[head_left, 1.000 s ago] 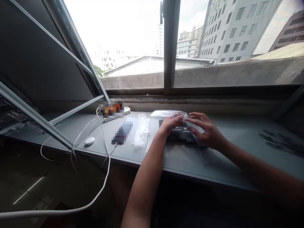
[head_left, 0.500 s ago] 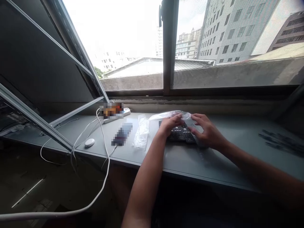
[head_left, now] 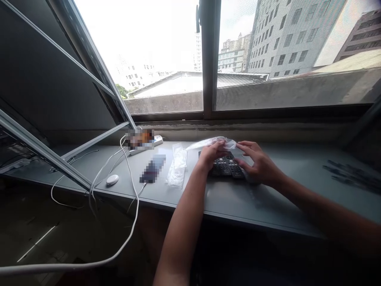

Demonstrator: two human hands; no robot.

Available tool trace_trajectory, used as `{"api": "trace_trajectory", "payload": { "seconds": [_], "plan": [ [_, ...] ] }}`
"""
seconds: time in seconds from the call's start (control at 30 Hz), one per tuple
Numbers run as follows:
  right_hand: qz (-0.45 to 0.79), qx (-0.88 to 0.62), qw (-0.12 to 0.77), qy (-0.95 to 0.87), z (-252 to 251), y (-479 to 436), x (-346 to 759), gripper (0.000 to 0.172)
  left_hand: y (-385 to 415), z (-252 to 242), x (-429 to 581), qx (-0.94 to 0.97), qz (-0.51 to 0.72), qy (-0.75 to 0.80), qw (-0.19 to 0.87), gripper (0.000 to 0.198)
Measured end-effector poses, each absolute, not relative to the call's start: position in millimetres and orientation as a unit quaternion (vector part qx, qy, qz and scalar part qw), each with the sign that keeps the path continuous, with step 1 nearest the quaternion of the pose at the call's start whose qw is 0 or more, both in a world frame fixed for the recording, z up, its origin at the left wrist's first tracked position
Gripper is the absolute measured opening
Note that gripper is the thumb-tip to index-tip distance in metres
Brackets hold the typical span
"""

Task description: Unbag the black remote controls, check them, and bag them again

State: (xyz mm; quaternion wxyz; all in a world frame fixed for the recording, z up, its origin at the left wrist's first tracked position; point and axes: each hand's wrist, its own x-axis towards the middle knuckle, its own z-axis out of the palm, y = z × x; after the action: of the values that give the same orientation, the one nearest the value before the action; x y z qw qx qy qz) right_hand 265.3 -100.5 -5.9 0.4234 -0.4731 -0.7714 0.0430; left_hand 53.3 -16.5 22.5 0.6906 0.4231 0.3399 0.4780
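Two or three black remote controls (head_left: 226, 167) lie side by side on a grey ledge (head_left: 226, 198) under the window. My left hand (head_left: 212, 154) rests on their left side, its fingers pinching a clear plastic bag (head_left: 208, 142) that lies just beyond the remotes. My right hand (head_left: 257, 163) sits at the remotes' right side, fingers curled, index and thumb reaching to the bag's right end.
A second clear bag (head_left: 177, 167) lies left of the remotes, then a phone (head_left: 152, 168) on a cable, a white puck (head_left: 112, 179) and a power strip (head_left: 145, 140) with white cords hanging off the edge. Dark marks (head_left: 351, 174) at far right.
The clear bag has been lifted slightly at its near edge and drawn toward the remotes. Both hands stay in nearly the same place.
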Motion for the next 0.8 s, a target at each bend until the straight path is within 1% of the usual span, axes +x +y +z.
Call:
{"api": "trace_trajectory", "payload": {
  "seconds": [0.23,0.4,0.6,0.7,0.8],
  "plan": [
    [-0.015,-0.446,0.445,-0.777,2.7,-108.5,257.0,0.051,-19.3,23.7,53.4,0.428,0.475,0.335,0.692,0.019],
    [-0.001,-0.428,0.438,-0.791,4.0,-110.5,254.3,0.056,-25.6,28.8,52.7,0.446,0.457,0.332,0.694,0.016],
    [0.009,-0.416,0.447,-0.792,2.6,-110.5,253.3,0.054,-27.1,30.9,52.3,0.448,0.460,0.338,0.688,0.014],
    [0.023,-0.427,0.455,-0.781,1.7,-109.5,253.9,0.048,-26.4,28.9,51.5,0.461,0.455,0.335,0.684,0.015],
    [0.048,-0.438,0.457,-0.772,2.8,-109.0,255.9,0.032,-24.4,25.4,50.3,0.480,0.446,0.326,0.681,0.018]
  ]
}}
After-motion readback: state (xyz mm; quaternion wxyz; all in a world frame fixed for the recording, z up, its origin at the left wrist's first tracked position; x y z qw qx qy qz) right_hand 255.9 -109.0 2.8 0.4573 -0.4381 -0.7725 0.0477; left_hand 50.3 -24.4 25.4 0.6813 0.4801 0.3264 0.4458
